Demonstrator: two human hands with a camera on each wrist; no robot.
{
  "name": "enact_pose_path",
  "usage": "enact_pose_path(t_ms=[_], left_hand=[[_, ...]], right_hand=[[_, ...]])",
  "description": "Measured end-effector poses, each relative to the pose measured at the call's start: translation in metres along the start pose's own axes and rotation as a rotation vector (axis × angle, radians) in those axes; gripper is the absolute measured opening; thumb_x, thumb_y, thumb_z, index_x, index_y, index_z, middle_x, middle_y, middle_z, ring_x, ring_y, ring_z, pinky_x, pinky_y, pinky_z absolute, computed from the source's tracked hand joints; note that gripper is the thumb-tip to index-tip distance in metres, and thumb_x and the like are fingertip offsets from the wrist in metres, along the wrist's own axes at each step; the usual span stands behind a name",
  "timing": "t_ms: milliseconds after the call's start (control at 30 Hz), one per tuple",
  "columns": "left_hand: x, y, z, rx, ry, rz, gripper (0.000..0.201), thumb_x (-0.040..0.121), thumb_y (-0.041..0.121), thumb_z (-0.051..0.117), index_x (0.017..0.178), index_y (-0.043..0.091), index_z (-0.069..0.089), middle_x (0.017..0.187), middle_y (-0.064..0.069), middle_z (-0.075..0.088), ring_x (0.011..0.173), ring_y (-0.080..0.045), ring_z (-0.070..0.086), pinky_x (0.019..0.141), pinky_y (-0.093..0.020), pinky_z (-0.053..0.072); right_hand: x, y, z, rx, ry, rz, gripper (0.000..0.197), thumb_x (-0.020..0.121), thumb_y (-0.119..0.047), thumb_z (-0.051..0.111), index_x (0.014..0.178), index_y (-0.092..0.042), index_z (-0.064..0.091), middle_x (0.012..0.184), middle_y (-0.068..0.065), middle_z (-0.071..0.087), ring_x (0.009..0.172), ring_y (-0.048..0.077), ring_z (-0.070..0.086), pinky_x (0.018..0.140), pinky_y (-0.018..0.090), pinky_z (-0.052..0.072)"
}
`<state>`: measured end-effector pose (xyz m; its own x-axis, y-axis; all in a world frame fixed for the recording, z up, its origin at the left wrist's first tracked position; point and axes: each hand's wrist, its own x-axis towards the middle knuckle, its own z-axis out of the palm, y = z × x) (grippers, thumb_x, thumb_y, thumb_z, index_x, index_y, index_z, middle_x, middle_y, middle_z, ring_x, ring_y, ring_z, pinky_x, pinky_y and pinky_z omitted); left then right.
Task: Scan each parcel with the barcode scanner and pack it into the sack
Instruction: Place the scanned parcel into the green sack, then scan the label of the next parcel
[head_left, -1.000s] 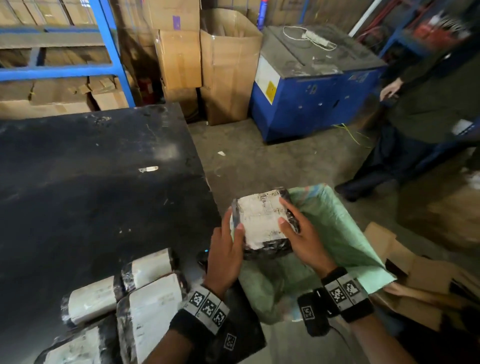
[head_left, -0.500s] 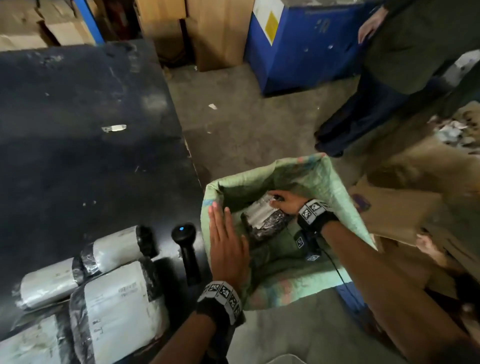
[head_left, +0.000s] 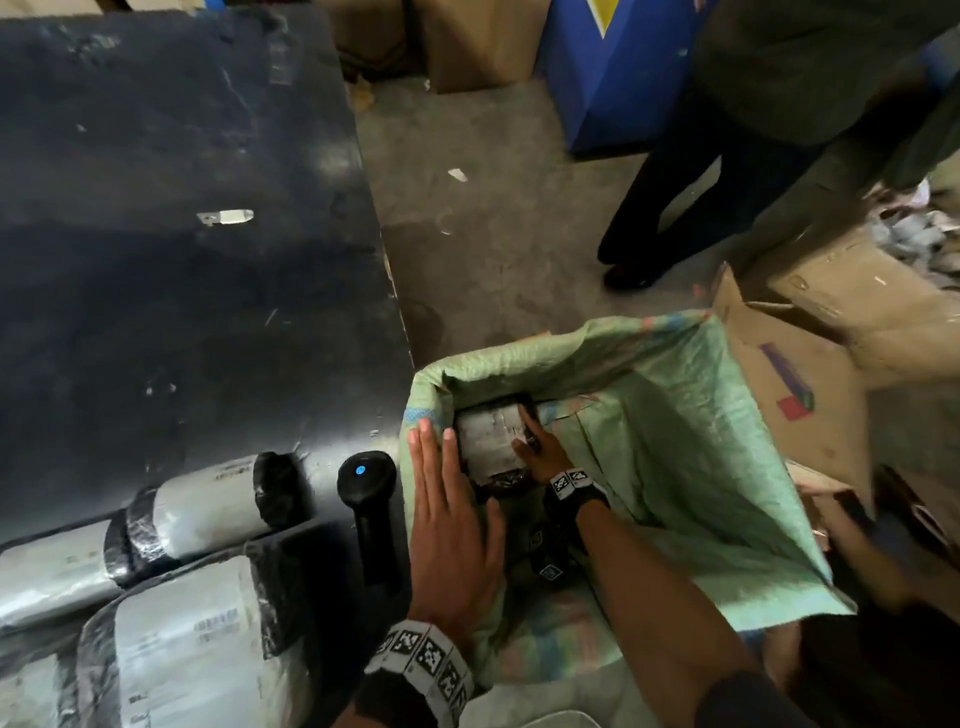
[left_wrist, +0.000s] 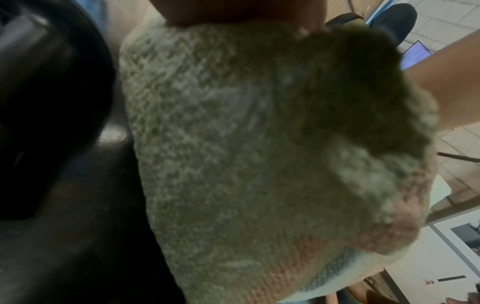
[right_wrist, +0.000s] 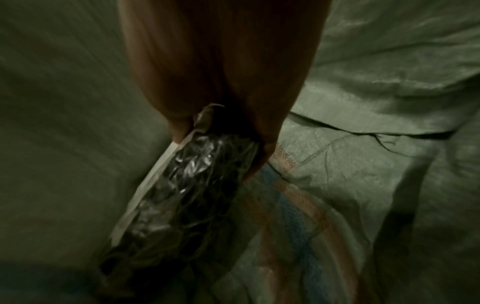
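A green woven sack (head_left: 691, 457) stands open on the floor beside the black table (head_left: 171, 291). Deep inside it my right hand (head_left: 537, 449) grips a black-wrapped parcel with a white label (head_left: 488, 441); in the right wrist view the parcel (right_wrist: 179, 185) hangs pinched between thumb and fingers against the sack wall (right_wrist: 64, 127). My left hand (head_left: 447, 519) lies flat with straight fingers on the sack's near rim, the woven cloth (left_wrist: 233, 154) filling the left wrist view. The black barcode scanner (head_left: 369, 504) lies on the table's corner, blue light on. Three wrapped parcels (head_left: 182, 644) lie at the table's near left.
A person in dark clothes (head_left: 727, 171) stands on the floor beyond the sack. Open cardboard boxes (head_left: 810, 364) crowd the sack's right side. A blue machine (head_left: 613, 73) and brown cartons (head_left: 478, 41) stand at the back.
The parcel went from being held in both hands above the sack to low inside it in my right hand alone. My left hand let go and now lies flat on the rim.
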<state>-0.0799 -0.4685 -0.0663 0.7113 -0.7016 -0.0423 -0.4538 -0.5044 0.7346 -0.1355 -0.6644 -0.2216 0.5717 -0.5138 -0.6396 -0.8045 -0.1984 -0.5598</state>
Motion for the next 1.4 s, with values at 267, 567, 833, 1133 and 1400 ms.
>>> enact_pose_path(t_ms=[267, 567, 833, 1133, 1400], left_hand=[[0.0, -0.008, 0.007, 0.044, 0.002, -0.007, 0.086, 0.092, 0.016, 0.064, 0.16, 0.002, 0.012, 0.17, -0.01, -0.005, 0.158, -0.027, -0.008, 0.129, -0.041, 0.007], [-0.001, -0.002, -0.06, 0.146, -0.184, 0.023, 0.072, 0.09, 0.044, 0.038, 0.154, 0.011, 0.037, 0.16, -0.013, 0.037, 0.145, -0.032, 0.04, 0.116, -0.046, 0.038], [-0.043, -0.042, -0.194, 0.073, 0.008, 0.038, 0.054, 0.089, 0.041, 0.046, 0.139, 0.023, 0.054, 0.129, -0.004, 0.061, 0.116, -0.025, 0.06, 0.098, -0.039, 0.051], [-0.147, -0.148, -0.236, 0.093, 0.099, -0.239, 0.07, 0.095, 0.045, 0.055, 0.157, 0.035, 0.026, 0.149, -0.006, 0.041, 0.137, -0.029, 0.042, 0.112, -0.053, 0.042], [-0.196, -0.182, -0.196, -0.172, 0.128, -0.225, 0.086, 0.087, 0.076, 0.047, 0.158, 0.042, 0.012, 0.168, 0.017, 0.011, 0.154, 0.001, -0.009, 0.127, -0.048, 0.011]], right_hand=[[0.027, 0.037, 0.028, -0.559, -0.081, 0.003, 0.074, 0.104, -0.025, 0.036, 0.155, -0.024, -0.017, 0.165, 0.005, -0.014, 0.149, 0.027, 0.026, 0.11, 0.033, 0.033], [-0.033, -0.069, -0.052, -0.423, -0.003, 0.062, 0.051, 0.098, -0.039, 0.045, 0.139, -0.01, 0.055, 0.146, 0.017, 0.052, 0.131, 0.035, 0.051, 0.109, 0.039, 0.041], [-0.197, -0.208, -0.069, -0.392, 0.41, -0.204, 0.047, 0.094, -0.053, 0.044, 0.132, -0.029, 0.056, 0.109, -0.002, 0.075, 0.111, 0.027, 0.065, 0.092, 0.041, 0.052], [-0.199, -0.24, 0.075, -0.277, 0.116, -0.255, 0.058, 0.094, -0.046, 0.054, 0.143, -0.016, 0.046, 0.122, 0.015, 0.067, 0.121, 0.033, 0.058, 0.099, 0.034, 0.042], [-0.165, -0.197, 0.143, -0.077, 0.217, 0.037, 0.089, 0.093, -0.053, 0.052, 0.158, -0.016, 0.003, 0.156, 0.022, 0.033, 0.138, 0.041, 0.042, 0.114, 0.044, 0.034]])
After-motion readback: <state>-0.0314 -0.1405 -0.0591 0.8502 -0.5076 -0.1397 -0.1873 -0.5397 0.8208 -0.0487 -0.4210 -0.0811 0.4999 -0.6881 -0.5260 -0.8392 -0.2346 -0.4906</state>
